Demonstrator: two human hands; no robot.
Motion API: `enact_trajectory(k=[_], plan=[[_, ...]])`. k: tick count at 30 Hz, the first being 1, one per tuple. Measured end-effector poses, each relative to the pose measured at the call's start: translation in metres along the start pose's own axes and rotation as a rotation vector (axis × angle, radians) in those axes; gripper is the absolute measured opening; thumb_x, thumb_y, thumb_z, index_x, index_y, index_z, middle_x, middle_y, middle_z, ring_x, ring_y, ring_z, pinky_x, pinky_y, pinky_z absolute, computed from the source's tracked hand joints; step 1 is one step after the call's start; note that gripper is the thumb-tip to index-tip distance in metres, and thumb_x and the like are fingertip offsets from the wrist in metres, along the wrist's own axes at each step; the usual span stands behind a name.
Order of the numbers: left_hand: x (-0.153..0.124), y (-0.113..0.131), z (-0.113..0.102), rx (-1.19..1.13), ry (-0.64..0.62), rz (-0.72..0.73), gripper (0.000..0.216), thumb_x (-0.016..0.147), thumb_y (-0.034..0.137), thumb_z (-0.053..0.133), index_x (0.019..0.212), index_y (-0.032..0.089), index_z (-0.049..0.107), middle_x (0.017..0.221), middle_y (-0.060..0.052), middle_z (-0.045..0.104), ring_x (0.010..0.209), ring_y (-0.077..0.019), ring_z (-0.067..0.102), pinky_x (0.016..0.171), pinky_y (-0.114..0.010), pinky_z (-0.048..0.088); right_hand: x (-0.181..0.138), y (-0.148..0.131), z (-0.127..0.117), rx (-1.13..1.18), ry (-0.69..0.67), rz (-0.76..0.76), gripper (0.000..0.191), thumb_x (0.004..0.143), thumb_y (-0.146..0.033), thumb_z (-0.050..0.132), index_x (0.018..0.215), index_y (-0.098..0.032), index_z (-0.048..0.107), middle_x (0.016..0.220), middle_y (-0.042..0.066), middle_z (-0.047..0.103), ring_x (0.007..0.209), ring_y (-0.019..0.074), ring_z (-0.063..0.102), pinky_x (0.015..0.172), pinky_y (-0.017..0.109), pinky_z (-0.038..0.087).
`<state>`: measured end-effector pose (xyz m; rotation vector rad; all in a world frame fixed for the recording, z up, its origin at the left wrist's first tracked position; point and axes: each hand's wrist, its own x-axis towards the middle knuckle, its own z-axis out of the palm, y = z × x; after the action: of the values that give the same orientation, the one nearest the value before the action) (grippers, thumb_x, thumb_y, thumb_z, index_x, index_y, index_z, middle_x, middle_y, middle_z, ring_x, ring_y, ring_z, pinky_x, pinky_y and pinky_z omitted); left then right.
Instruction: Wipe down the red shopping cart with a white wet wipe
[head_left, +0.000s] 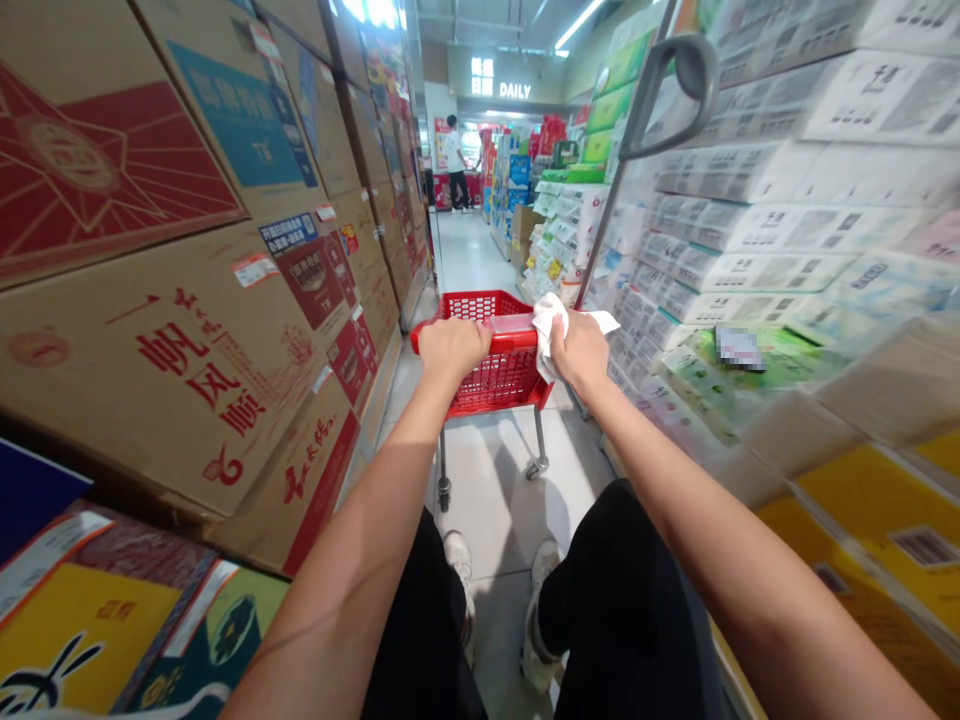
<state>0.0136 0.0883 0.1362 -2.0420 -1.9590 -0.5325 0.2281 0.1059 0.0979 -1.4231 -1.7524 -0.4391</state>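
A red plastic shopping cart (495, 385) on grey wheeled legs stands right in front of me. My left hand (454, 345) is wrapped round the left part of its red handle (510, 340). Bunched at the handle's right end is a white cloth or tissue (549, 320), and my right hand (577, 345) is closed on it. Part of the white piece sticks out to the right of that hand. Whether the right fingers also grip the handle under it, I cannot tell.
Stacked cardboard cartons (180, 360) wall the left side. White packaged goods (787, 200) are piled on the right, beside a pole with a grey loop handle (675, 95). A tiled aisle (469, 245) runs ahead, where a person (455, 160) stands far off.
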Motion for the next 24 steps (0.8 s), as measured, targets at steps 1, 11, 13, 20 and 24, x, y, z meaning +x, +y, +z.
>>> enact_trajectory(k=[1, 11, 13, 20, 24], plan=[[0.001, 0.001, 0.001, -0.001, 0.008, -0.005, 0.061, 0.096, 0.039, 0.024, 0.106, 0.009, 0.077, 0.1, -0.02, 0.074, 0.1, -0.0328, 0.07, 0.083, -0.041, 0.049, -0.004, -0.011, 0.001, 0.027, 0.016, -0.025, 0.059, 0.105, -0.045, 0.021, 0.121, -0.011, 0.066, 0.12, 0.019, 0.07, 0.117, 0.0305, 0.061, 0.103, 0.046, 0.044], [-0.001, -0.015, -0.001, 0.022, -0.018, 0.065, 0.05, 0.094, 0.035, 0.033, 0.097, 0.013, 0.078, 0.096, -0.019, 0.074, 0.094, -0.0331, 0.071, 0.078, -0.04, 0.05, -0.025, -0.085, 0.009, 0.161, -0.113, -0.305, 0.052, 0.103, -0.037, 0.033, 0.147, -0.013, 0.048, 0.146, 0.012, 0.055, 0.14, 0.0281, 0.045, 0.119, 0.046, 0.03], [-0.003, -0.017, -0.002, 0.028, 0.006, 0.042, 0.057, 0.096, 0.036, 0.027, 0.098, 0.011, 0.078, 0.096, -0.02, 0.074, 0.096, -0.0336, 0.071, 0.079, -0.041, 0.049, -0.018, -0.065, 0.005, 0.127, -0.117, -0.3, 0.051, 0.103, -0.038, 0.034, 0.144, -0.013, 0.05, 0.145, 0.013, 0.056, 0.138, 0.0293, 0.047, 0.117, 0.047, 0.032], [-0.007, -0.008, -0.001, -0.019, 0.022, 0.017, 0.064, 0.097, 0.038, 0.021, 0.105, 0.009, 0.077, 0.102, -0.022, 0.073, 0.103, -0.0341, 0.068, 0.085, -0.042, 0.047, -0.001, 0.007, -0.004, -0.006, -0.073, -0.025, 0.055, 0.105, -0.044, 0.024, 0.113, -0.012, 0.068, 0.113, 0.02, 0.071, 0.111, 0.032, 0.063, 0.101, 0.046, 0.044], [-0.005, -0.001, 0.0, -0.034, 0.017, 0.002, 0.064, 0.097, 0.039, 0.021, 0.106, 0.008, 0.076, 0.102, -0.022, 0.073, 0.102, -0.0348, 0.068, 0.084, -0.042, 0.046, -0.004, -0.008, 0.002, 0.016, -0.025, 0.001, 0.055, 0.105, -0.043, 0.023, 0.119, -0.011, 0.066, 0.122, 0.019, 0.069, 0.12, 0.0318, 0.059, 0.108, 0.048, 0.039]])
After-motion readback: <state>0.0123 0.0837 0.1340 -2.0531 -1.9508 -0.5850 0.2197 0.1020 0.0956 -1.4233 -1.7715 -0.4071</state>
